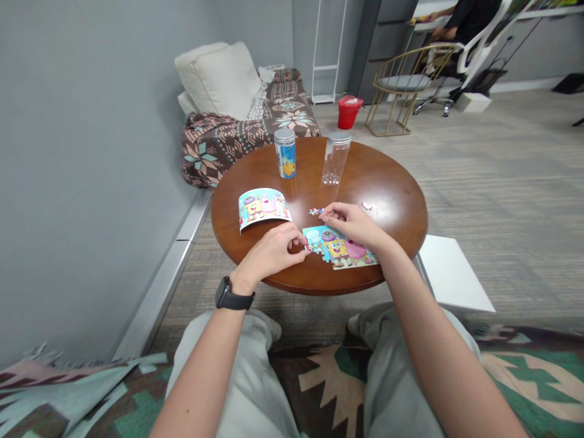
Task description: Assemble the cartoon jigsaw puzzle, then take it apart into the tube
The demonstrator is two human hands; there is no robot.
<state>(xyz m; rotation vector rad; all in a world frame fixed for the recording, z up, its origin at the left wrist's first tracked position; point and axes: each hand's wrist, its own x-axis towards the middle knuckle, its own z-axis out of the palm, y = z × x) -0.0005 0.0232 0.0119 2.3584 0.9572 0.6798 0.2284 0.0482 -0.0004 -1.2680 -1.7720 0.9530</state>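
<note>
A partly joined cartoon jigsaw puzzle (337,248) lies near the front of the round table, with a gap at its lower left. At its left edge, my left hand (278,248) pinches a small puzzle piece (308,246) between thumb and finger. My right hand (349,220) reaches over the puzzle's top edge, fingers curled together. Its fingertips touch a few loose puzzle pieces (314,212); whether one is gripped is hidden. Another loose piece (366,206) lies to the right. A curved picture sheet (264,205) with the same cartoon stands to the left.
A cartoon-labelled canister (286,155) and a clear jar (336,159), both with silver lids, stand at the back of the wooden table (246,176). Beyond are a covered sofa (292,100), a red bin (349,111) and a gold-framed chair (404,85). A person sits farther off.
</note>
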